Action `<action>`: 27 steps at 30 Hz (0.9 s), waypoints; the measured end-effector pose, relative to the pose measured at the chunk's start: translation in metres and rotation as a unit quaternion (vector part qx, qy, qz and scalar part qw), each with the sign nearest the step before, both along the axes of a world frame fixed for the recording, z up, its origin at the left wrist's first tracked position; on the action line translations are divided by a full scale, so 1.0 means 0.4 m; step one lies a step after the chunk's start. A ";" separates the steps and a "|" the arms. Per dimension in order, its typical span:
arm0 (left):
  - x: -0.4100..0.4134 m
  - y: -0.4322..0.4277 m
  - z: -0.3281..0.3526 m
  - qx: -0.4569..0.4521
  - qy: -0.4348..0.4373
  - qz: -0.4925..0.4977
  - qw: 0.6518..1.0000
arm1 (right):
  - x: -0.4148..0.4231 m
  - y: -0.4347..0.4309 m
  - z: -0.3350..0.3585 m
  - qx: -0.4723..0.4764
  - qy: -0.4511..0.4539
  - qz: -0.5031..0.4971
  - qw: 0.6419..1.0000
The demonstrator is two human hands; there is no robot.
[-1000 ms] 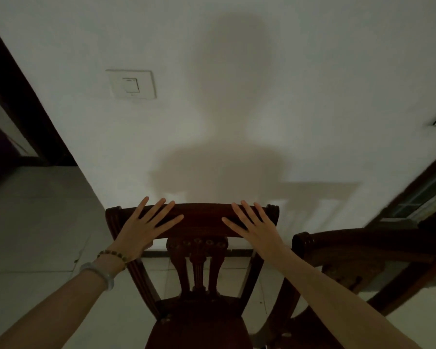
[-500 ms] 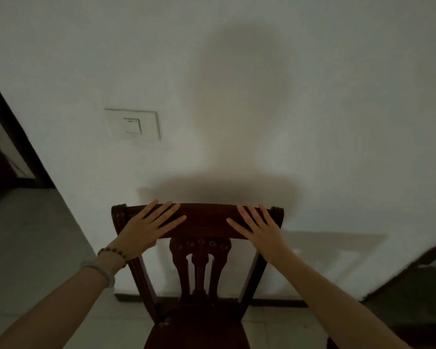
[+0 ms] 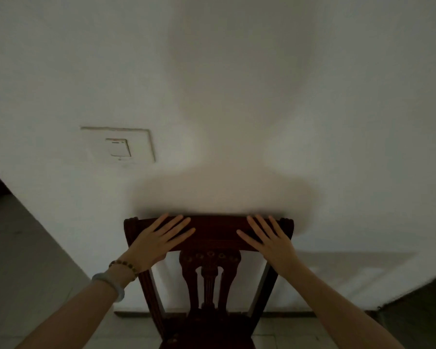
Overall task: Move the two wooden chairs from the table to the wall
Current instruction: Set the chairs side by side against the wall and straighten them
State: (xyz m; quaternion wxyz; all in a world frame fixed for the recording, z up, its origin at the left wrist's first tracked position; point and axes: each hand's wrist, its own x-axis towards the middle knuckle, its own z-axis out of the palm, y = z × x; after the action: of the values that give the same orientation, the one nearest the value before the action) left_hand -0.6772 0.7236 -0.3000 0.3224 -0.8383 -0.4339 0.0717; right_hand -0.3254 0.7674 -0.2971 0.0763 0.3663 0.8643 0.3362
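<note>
Both the left hand (image 3: 159,241) and right hand (image 3: 271,240) lie flat, fingers spread, on the chair (image 3: 215,233), now nearer the wall (image 3: 237,84); placement looks nearly done.

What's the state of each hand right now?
Left hand: open, fingers straight and flat on the top rail of the wooden chair.
Right hand: open, fingers flat on the same rail.

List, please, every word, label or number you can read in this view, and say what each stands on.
No text here can be read.
White rectangular wall switch: a faint mark below its rocker, too small and blurred to read.
Dark carved wooden chair: no lettering visible.
</note>
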 end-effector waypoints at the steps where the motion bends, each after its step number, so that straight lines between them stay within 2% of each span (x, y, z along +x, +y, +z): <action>1: -0.001 0.005 -0.001 0.001 -0.005 0.000 1.000 | 0.000 0.004 -0.001 0.005 -0.001 0.001 1.000; 5: -0.009 0.008 0.007 -0.013 -0.011 0.011 1.000 | -0.015 0.006 0.008 -0.001 0.012 -0.001 1.000; 10: -0.001 -0.024 0.076 -0.039 0.027 0.027 0.998 | -0.006 -0.049 0.055 -0.026 0.048 -0.020 0.998; 15: 0.070 -0.137 0.165 -0.018 -0.063 0.031 0.997 | 0.085 -0.171 0.167 -0.021 0.093 -0.008 0.995; 19: 0.173 -0.302 0.237 0.024 -0.115 0.028 0.993 | 0.181 -0.335 0.266 -0.009 0.121 0.022 0.992; 27: 0.446 -0.789 0.367 0.093 -0.209 0.019 0.973 | 0.429 -0.799 0.429 -0.032 0.199 0.048 0.978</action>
State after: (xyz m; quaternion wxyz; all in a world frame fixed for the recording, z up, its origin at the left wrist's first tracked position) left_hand -0.4988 0.4079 -0.1533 0.2999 -0.7924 -0.5123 -0.1402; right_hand -0.1540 0.4477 -0.1256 -0.1016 0.3814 0.8890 0.2324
